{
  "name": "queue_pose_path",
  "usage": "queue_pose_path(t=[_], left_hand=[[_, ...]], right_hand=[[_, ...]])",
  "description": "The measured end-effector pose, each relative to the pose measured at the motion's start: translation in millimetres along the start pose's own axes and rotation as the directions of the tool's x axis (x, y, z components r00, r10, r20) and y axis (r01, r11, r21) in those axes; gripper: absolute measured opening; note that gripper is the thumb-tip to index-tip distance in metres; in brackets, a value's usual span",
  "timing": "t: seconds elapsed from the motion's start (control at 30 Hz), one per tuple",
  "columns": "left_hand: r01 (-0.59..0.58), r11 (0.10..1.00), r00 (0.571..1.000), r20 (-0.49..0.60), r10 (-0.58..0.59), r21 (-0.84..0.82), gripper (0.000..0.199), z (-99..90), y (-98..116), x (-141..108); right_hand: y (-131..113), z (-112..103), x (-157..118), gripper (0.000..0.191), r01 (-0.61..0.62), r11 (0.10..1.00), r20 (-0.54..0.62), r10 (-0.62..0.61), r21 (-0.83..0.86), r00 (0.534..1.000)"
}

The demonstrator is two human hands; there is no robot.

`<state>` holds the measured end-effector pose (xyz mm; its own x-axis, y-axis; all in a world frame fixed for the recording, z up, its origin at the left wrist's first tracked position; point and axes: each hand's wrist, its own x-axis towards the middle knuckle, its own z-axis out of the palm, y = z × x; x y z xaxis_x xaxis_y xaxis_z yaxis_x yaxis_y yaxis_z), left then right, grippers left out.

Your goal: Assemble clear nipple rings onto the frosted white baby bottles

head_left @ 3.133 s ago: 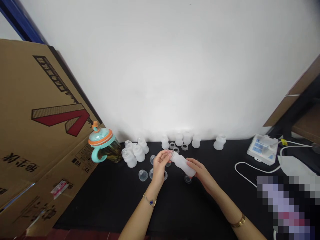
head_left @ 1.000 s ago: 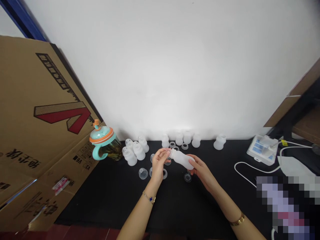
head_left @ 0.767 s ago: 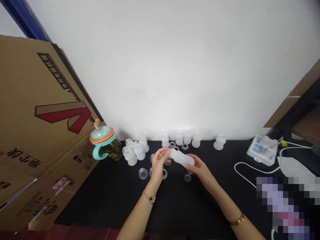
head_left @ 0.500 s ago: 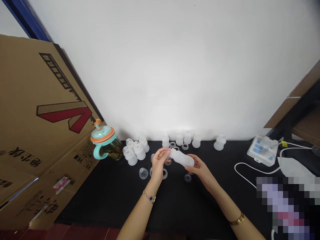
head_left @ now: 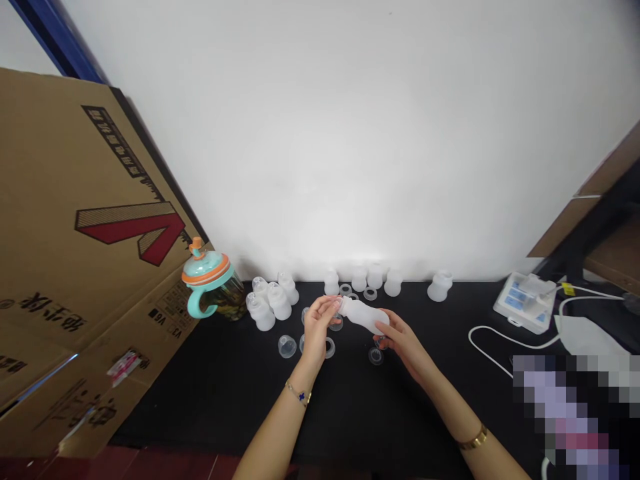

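Note:
A frosted white baby bottle (head_left: 366, 315) is held above the black table, lying nearly sideways with its neck to the left. My right hand (head_left: 400, 337) grips its base end between thumb and fingers. At the neck, the fingers of my left hand (head_left: 320, 323) are pinched on a small clear part, mostly hidden by them. Below my hands lie several clear rings, one ring (head_left: 329, 347) beside my left wrist. A clear dome cap (head_left: 287, 347) sits left of that wrist, and a clear round piece (head_left: 376, 356) lies under my right hand.
Several bottles with clear tops (head_left: 277, 300) stand at the left, beside a teal-and-orange lidded jug (head_left: 210, 283). Open white bottles (head_left: 393, 283) line the wall. At right are a white power box (head_left: 525, 301) and a white cable (head_left: 493, 327). A large carton (head_left: 60, 200) borders the left.
The fingers of my right hand have shifted slightly on the bottle's base. My left hand stays at the neck, and the other items have not moved.

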<state>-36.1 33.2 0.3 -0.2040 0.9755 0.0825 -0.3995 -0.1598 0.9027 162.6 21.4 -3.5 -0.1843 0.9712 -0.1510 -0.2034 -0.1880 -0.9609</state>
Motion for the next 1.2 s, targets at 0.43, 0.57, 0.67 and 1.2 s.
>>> queue_pose_path(t=[0.43, 0.57, 0.67, 1.2], left_hand=[[-0.015, 1.000, 1.000, 0.004, 0.015, 0.004, 0.026, -0.3, -0.7, 0.8], [-0.015, 1.000, 1.000, 0.004, 0.015, 0.010, 0.026, 0.1, -0.2, 0.5], [-0.011, 1.000, 1.000, 0.000, 0.011, 0.009, 0.028, 0.5, 0.6, 0.2], [0.000, 1.000, 1.000, 0.009, 0.000, 0.013, 0.029, 1.8, 3.8, -1.2]], right_hand=[[0.2, -1.6, 0.6, 0.041, -0.020, 1.000, 0.045, 0.020, -0.002, 0.999], [1.7, -3.1, 1.6, 0.043, -0.027, 0.999, 0.053, 0.028, -0.018, 0.998], [2.7, -4.0, 1.9, 0.043, -0.030, 0.999, 0.062, 0.032, -0.033, 0.998], [8.2, -6.4, 4.8, 0.045, -0.072, 0.996, 0.077, 0.076, -0.047, 0.994]])
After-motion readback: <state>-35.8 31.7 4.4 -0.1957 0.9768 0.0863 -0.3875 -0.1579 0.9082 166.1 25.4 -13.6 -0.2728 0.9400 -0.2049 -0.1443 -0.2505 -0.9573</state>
